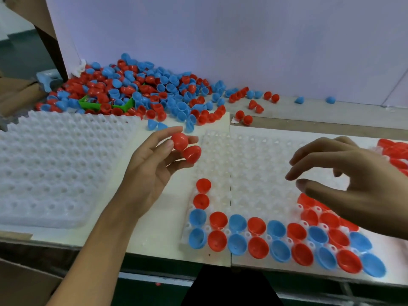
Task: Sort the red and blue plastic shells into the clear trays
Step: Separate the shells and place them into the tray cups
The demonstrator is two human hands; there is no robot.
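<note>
L hand pinches two red shells btwn thumb + fingertips, above the bare board just left of the clear tray. R hand hovers over the tray's right part, fingers spread + loosely bent, holding nothing. Tray's near rows are filled w/ alternating red/blue shells, open side up; more reds run up its left edge. Loose pile sits at the back by the wall; spare tray stack at left. Shells look light, thin, stiff, slick, prob. roll easily. Best taken by the rim, dome down into a pocket.
</note>
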